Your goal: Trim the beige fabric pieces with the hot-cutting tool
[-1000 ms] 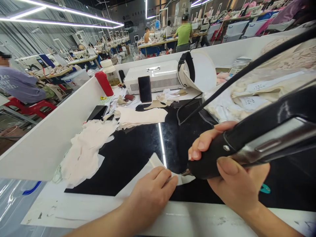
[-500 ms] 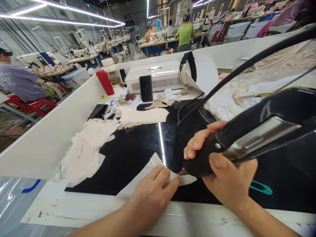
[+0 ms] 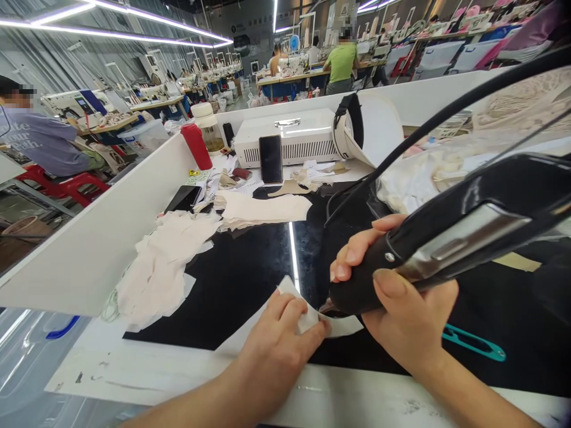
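Note:
My right hand [image 3: 410, 315] is wrapped round a black corded hand tool [image 3: 473, 220] with a long silver lever, its thumb resting below the lever. The tool's small metal tip [image 3: 328, 307] points down-left at the edge of a white fabric piece [image 3: 348, 326]. My left hand [image 3: 279, 345] pinches that fabric close beside the tip, with a raised fold under its fingers. Part of the fabric is hidden beneath this hand. Under my right wrist lies a slotted teal tool [image 3: 477, 343], partly covered.
A pile of pale pink fabric pieces [image 3: 156, 267] lies at left, with a neater stack [image 3: 267, 209] behind it. Farther back stand a phone [image 3: 270, 159], a vented white box [image 3: 289, 137], a red bottle [image 3: 196, 145] and a visor [image 3: 379, 128]. White partitions [image 3: 89, 238] edge the table.
My left fingers have shifted slightly on the fabric, and its fold now stands up more. The tool in my right hand has moved slightly left. The view has turned a little.

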`<state>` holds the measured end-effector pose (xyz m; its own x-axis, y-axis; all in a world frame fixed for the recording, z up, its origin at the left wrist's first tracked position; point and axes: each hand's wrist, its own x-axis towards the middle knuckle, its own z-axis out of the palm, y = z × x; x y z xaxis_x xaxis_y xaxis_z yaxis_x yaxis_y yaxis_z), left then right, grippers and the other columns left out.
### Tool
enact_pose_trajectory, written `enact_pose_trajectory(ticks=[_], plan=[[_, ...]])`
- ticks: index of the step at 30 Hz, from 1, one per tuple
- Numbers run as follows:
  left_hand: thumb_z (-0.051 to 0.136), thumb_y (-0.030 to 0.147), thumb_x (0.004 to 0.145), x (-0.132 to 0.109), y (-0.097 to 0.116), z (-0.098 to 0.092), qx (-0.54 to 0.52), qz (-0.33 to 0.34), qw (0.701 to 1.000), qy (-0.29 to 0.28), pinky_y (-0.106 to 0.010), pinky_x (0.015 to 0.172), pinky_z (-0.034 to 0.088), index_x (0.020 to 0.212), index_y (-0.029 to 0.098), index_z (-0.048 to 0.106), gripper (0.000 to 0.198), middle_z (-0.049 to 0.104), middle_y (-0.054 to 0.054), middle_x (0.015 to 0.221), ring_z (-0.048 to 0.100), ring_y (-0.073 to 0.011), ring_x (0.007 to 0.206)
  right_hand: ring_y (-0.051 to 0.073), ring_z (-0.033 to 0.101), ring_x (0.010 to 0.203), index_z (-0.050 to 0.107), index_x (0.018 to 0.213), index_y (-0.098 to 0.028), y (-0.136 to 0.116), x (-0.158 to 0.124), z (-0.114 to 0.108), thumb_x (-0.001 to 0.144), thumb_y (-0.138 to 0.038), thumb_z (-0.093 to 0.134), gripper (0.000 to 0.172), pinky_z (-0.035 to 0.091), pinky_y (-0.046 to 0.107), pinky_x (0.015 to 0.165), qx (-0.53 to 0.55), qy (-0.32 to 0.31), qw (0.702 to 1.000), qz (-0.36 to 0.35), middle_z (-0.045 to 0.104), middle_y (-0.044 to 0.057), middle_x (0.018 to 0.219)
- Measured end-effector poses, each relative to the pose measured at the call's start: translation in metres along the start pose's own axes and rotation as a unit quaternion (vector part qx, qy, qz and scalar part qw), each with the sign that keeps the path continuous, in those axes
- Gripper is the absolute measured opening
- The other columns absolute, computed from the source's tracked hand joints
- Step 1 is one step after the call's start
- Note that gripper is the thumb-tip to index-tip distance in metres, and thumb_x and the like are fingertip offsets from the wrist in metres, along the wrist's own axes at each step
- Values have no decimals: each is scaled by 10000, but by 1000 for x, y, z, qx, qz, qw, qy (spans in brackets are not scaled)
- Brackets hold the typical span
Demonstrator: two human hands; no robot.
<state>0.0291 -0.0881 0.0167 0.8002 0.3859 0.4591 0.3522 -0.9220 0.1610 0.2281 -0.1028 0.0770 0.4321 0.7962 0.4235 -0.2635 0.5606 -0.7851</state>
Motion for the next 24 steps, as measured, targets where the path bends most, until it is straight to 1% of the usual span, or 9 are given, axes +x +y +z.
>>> enact_pose_trajectory(ticks=[3,6,9,11,13,17,20,22,24], plan=[[493,84,1200,0,0,1,7,0,1000,-6,-511,1137,681,1411,209,764,366,695,-113,1191,702,-266,1116,154,739,691,786,1236,-355,4,1,2,922,-474,1035,419,643,289,636,-1,-1,1000,0,785,-50,890],[506,99,1207,0,-1,4,5,2,1000,-9,-498,1123,690,1404,197,755,332,693,-102,1144,708,-259,1087,155,735,684,768,1248,-351,8,1,4,942,-468,1019,412,640,296,640,-13,-1,1000,-3,785,-50,889],[512,62,1181,-1,-1,3,-1,2,1000,-15,-514,1125,692,1415,192,747,356,705,-111,1158,718,-264,1093,154,725,682,755,1239,-337,9,2,4,955,-461,1006,399,646,301,650,-22,0,1000,-8,773,-49,879],[520,34,1154,-1,-3,-1,-16,0,1000,-21,-494,1091,706,1443,178,734,388,720,-122,1175,725,-267,1084,155,720,677,754,1228,-330,7,4,3,932,-485,1021,428,647,302,645,-19,0,1000,-11,766,-48,872],[536,22,1137,-1,-7,-7,-41,-15,999,-25,-436,1037,718,1444,164,729,389,733,-126,1191,734,-260,1076,162,720,675,757,1214,-328,3,5,1,898,-518,1042,466,643,305,627,-23,7,1000,-14,763,-48,869],[546,0,1134,6,-27,-21,-69,-50,996,-19,-367,1011,708,1316,151,762,321,764,-117,1218,757,-244,1105,184,728,697,750,1241,-339,-3,11,-6,853,-558,1069,548,643,328,612,-69,26,997,-20,778,-38,904],[593,44,1162,18,-47,-25,-66,-48,996,-30,-355,986,703,1210,154,786,228,790,-99,1177,772,-238,1079,215,755,783,759,1216,-345,-5,20,-14,852,-635,1045,546,681,380,690,-141,23,989,-47,797,-2,996],[655,114,1179,27,-58,-25,-81,-29,994,-60,-354,1021,693,1179,167,796,150,802,-91,1196,782,-233,1104,239,770,887,776,1183,-361,-7,26,-22,812,-714,1040,576,688,409,762,-196,42,976,-90,794,21,1068],[698,169,1184,35,-66,-23,-99,-4,990,-102,-352,1078,671,1161,179,798,103,805,-86,1222,782,-231,1163,253,758,967,792,1170,-382,-11,27,-33,759,-731,1066,605,670,424,827,-233,95,955,-158,772,32,1100]])
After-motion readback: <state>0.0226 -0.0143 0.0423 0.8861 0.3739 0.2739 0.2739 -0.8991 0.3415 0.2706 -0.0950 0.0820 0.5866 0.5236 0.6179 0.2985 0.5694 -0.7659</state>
